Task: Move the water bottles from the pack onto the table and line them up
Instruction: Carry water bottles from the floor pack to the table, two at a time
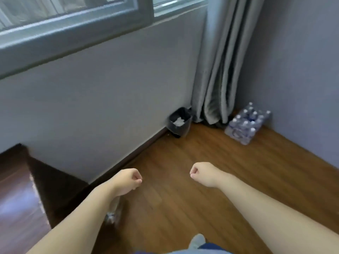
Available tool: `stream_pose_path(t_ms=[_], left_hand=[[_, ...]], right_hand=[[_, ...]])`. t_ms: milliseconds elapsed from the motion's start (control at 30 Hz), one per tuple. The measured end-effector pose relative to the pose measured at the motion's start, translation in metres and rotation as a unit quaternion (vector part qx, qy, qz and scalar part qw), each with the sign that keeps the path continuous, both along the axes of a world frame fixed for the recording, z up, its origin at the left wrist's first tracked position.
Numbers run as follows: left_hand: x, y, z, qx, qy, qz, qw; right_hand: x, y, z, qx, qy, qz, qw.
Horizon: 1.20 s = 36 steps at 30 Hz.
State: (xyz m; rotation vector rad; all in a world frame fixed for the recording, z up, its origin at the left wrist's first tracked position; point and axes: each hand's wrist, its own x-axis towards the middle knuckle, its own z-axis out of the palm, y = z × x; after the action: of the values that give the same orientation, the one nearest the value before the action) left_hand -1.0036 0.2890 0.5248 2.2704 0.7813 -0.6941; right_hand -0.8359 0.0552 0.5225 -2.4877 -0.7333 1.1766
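Since nothing is in reach yet, I hold both arms out in front of me with the fingers curled into loose fists: my left hand [128, 180] and my right hand [202, 173] each closed on nothing, side by side above the wooden floor [183, 180]. I judge they are simply carried that way while I face the corner, ready to unfold once I get down to the bottles.

Off to my left sits the dark wooden table [16, 189], its corner just beside my left forearm, which is where the bottles are to end up in a row; no bottle shows on the part I can see. Something small and pale lies on the floor under that forearm, too blurred to name.

Further out, a black bin [179, 123] stands against the wall, next to the grey curtain [216, 70]. The pack of water bottles [246, 124] lies on the floor in the far corner, just right of the curtain, seemingly wrapped, well apart from my hands. Reaching it calls for walking over and crouching.
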Motion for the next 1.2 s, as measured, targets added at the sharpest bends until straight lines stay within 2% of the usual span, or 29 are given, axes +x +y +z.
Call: stream_pose_path(t_ms=[133, 267, 567, 733, 900, 1200], left_hand=[[0.097, -0.051, -0.032, -0.038, 0.046, -0.03, 0.998], [0.192, -0.097, -0.045, -0.056, 0.027, -0.066, 0.996], [0.431, -0.15, -0.055, -0.096, -0.06, -0.129, 0.985], [0.556, -0.16, -0.053, -0.118, -0.049, -0.126, 0.984], [0.663, -0.172, -0.05, -0.148, -0.05, -0.1, 0.983], [0.817, -0.203, -0.101, -0.123, -0.061, -0.054, 0.989]], right_hand=[[0.067, -0.117, -0.026, -0.005, 0.022, -0.183, 0.983], [0.112, -0.193, -0.037, 0.033, 0.039, -0.322, 0.945], [0.254, -0.247, -0.058, 0.121, 0.058, -0.496, 0.858], [0.361, -0.26, -0.048, 0.134, 0.048, -0.543, 0.827], [0.465, -0.271, -0.039, 0.149, 0.034, -0.546, 0.824], [0.664, -0.287, -0.099, 0.147, 0.039, -0.493, 0.857]])
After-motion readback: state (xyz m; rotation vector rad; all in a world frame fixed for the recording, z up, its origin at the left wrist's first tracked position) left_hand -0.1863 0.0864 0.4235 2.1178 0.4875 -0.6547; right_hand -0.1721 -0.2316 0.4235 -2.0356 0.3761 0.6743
